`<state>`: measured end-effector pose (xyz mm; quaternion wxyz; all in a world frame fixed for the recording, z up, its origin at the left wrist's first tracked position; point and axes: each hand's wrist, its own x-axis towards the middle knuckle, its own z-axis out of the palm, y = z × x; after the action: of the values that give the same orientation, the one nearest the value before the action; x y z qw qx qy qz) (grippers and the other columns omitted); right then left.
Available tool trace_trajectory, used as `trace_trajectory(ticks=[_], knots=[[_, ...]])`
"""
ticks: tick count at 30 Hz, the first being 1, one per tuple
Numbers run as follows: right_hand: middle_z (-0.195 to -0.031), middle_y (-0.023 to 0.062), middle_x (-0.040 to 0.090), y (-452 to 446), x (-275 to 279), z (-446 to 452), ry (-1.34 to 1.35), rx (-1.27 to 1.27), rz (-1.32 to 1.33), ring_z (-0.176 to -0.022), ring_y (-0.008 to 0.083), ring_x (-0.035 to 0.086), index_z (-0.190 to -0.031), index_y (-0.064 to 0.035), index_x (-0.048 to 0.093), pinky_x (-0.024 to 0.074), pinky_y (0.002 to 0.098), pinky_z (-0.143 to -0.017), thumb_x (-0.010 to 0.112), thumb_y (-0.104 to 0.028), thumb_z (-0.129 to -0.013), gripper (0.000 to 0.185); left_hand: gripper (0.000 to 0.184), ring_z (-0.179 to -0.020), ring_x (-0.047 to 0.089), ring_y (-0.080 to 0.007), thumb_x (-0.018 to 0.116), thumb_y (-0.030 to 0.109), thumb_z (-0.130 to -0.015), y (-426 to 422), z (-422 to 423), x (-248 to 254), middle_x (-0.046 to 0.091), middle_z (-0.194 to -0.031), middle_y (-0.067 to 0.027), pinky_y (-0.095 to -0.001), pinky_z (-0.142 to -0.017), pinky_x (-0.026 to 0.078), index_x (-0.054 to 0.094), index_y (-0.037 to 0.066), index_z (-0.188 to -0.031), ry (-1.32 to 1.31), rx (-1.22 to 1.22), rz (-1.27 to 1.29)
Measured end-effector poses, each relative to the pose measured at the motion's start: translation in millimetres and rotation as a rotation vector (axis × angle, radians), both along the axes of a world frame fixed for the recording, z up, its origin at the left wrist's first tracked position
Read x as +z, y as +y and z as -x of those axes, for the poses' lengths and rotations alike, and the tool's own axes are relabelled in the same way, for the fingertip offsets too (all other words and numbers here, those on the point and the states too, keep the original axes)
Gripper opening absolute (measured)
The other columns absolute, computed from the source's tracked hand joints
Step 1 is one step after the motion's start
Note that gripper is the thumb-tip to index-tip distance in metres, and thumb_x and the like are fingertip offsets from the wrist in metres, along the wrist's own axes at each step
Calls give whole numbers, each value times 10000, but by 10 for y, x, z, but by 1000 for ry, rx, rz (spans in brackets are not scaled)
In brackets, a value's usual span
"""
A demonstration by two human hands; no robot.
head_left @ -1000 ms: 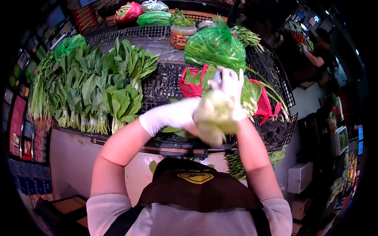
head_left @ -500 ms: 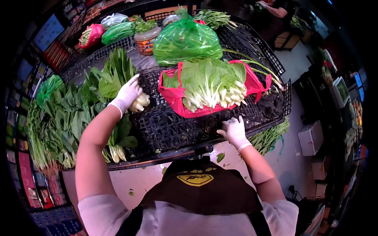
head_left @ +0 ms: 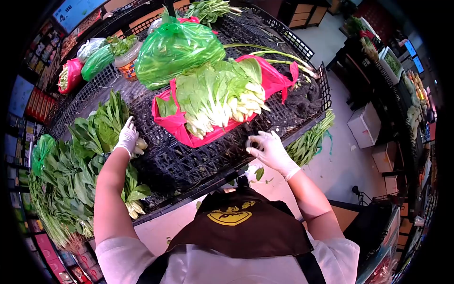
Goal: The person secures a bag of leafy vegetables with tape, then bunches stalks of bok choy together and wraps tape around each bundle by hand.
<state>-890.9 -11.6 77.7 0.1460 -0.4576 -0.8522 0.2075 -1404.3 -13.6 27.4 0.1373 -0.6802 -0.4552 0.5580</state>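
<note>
My left hand (head_left: pixel 127 136), in a white glove, lies across a bunch of leafy greens (head_left: pixel 109 124), its fingers around the lower part. Pale stem ends stick out on the right of that hand, and its thumb is mostly hidden. My right hand (head_left: pixel 270 150), also gloved, hovers near the front edge of the black crate display (head_left: pixel 184 161). Its fingers are bent and apart from the thumb, with nothing visible between them. Just beyond it, pale-stemmed leafy greens (head_left: pixel 215 92) lie spread on a pink plastic bag (head_left: pixel 270 79).
A filled green plastic bag (head_left: pixel 177 53) stands behind the pink one. Beside it are a jar (head_left: pixel 127 61) and a smaller pink bag (head_left: pixel 73 75). More bunches of greens (head_left: pixel 71 175) cover the left side. Long green stems (head_left: pixel 307 135) hang out below the right edge.
The view has turned and shifted, so the display appears tilted and further left. My left hand stays at the same bunch. My right hand's fingers have curled more.
</note>
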Motion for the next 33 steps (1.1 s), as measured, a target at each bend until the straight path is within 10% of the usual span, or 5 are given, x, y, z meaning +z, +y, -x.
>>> trace_trajectory(ticks=[5, 8, 12, 22, 33], knots=[[-1066, 193, 644, 553, 226, 18, 466, -185, -145, -1041, 313, 607, -1151, 5, 594, 455, 357, -924, 687, -201, -806, 412, 545, -1379, 294, -257, 579, 424, -806, -168, -623, 404, 485, -1372, -89, -500, -1165, -19, 567, 114, -1255, -125, -30, -71], [-1101, 175, 627, 868, 266, 62, 555, -251, -233, -1035, 299, 608, -1178, 8, 569, 472, 352, -896, 682, -172, -802, 432, 360, -1163, 515, -249, 645, 204, -723, -271, -919, 456, 619, -1094, -86, -473, -1143, 194, 638, 105, -1069, -688, -27, -431], [-1015, 125, 628, 980, 334, 322, 552, -56, -237, -941, 258, 608, -1137, -42, 597, 487, 328, -841, 680, -207, -797, 387, 222, -855, 624, -284, 700, 113, -744, -386, -1826, 778, 642, -917, -93, -371, -774, 502, 626, 88, -951, -1516, -33, -825], [-847, 97, 643, 1060, 108, 831, 366, 331, -521, -821, 282, 598, -895, -86, 676, 466, 387, -732, 555, -80, -757, 183, 670, -1139, 483, -317, 799, 231, -663, -300, -2615, 463, 481, -1275, -125, -420, -950, 418, 527, 105, -1261, -1555, 420, -1050], [-801, 61, 639, 1359, 147, 1096, -391, 550, -600, -884, 242, 582, -735, -127, 682, 418, 374, -742, 596, -133, -706, 91, 347, -1206, 450, -343, 702, 156, -784, -885, -2612, 270, 497, -1275, -162, -411, -1030, 363, 588, 58, -1097, -1843, 551, -1059]])
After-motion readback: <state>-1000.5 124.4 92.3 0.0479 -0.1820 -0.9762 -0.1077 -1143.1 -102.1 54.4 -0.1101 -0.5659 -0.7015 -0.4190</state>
